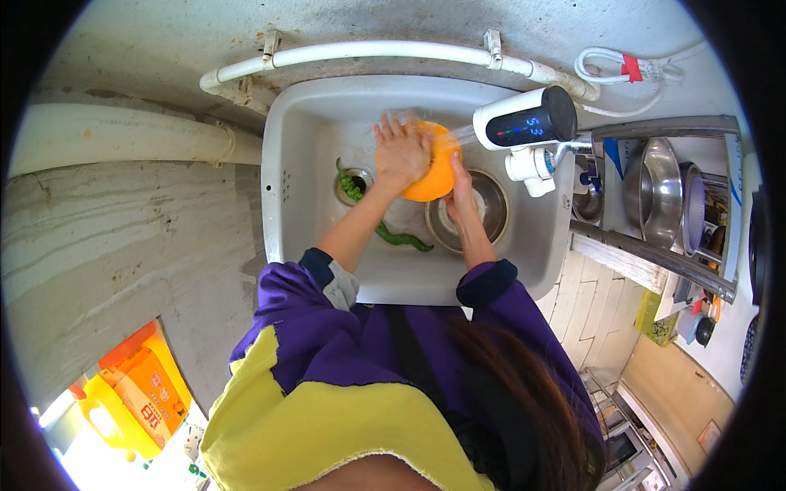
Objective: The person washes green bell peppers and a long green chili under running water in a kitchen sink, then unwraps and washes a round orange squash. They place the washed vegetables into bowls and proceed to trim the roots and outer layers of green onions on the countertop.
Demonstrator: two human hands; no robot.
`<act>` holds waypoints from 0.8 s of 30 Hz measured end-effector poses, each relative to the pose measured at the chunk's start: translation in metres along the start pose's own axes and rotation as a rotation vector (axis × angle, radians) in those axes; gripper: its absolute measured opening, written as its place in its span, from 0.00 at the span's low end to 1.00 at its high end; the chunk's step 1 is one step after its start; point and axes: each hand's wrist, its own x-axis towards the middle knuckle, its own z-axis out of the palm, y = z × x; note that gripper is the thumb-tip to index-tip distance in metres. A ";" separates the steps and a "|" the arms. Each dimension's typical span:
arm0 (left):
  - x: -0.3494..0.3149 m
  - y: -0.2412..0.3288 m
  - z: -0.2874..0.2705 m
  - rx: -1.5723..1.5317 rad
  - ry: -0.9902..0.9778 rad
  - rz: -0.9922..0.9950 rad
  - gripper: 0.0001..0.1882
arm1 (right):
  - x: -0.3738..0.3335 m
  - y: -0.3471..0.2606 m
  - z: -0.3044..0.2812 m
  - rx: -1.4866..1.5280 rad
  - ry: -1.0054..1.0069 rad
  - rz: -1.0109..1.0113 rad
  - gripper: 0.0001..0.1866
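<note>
Both of my hands are inside the grey sink, at a round orange plate. My left hand rests flat on its upper face with the fingers stretched out and slightly blurred. At the plate's right edge my right hand grips the rim, its thumb on the near side. Water runs from the white heated tap onto the plate. Below my right hand stands a round steel bowl, partly covered by it. Long green peppers lie on the sink floor, one of them over the drain.
A white pipe runs along the wall behind the sink. On the right, a rack holds steel bowls and a colander. A coiled white cable hangs at the back right. Orange and yellow packages stand at the lower left.
</note>
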 end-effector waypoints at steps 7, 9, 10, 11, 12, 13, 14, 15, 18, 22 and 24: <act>-0.031 -0.001 -0.006 -0.045 0.024 0.630 0.26 | 0.004 0.006 0.006 0.104 -0.040 -0.077 0.26; -0.037 -0.023 -0.017 -0.192 0.020 0.836 0.28 | 0.002 0.006 0.003 0.064 -0.045 -0.087 0.26; -0.036 -0.035 -0.023 -0.108 -0.009 0.807 0.28 | 0.001 0.005 0.002 0.048 -0.051 -0.068 0.26; -0.032 -0.046 -0.028 -0.043 -0.019 0.803 0.28 | -0.001 0.004 0.001 0.028 -0.033 -0.037 0.27; -0.027 -0.053 -0.031 0.045 -0.072 0.775 0.28 | -0.001 0.003 0.000 -0.003 -0.048 -0.053 0.27; -0.021 -0.054 -0.031 -0.114 -0.106 0.609 0.28 | -0.002 0.003 0.000 -0.036 -0.041 -0.055 0.27; -0.015 -0.052 -0.030 -0.247 -0.182 0.417 0.28 | -0.001 0.002 0.001 -0.082 -0.015 -0.049 0.27; -0.011 -0.048 -0.027 -0.375 -0.256 0.221 0.28 | -0.001 0.001 0.002 -0.075 -0.036 -0.045 0.27; -0.013 -0.023 -0.013 -0.167 0.005 0.074 0.28 | 0.003 -0.002 0.007 -0.063 -0.011 -0.029 0.28; -0.034 -0.013 0.003 0.116 0.307 0.333 0.29 | 0.007 -0.003 0.006 -0.003 0.046 -0.015 0.29; -0.032 -0.032 0.004 -0.230 0.201 0.303 0.28 | 0.008 -0.002 0.002 -0.043 0.047 -0.013 0.29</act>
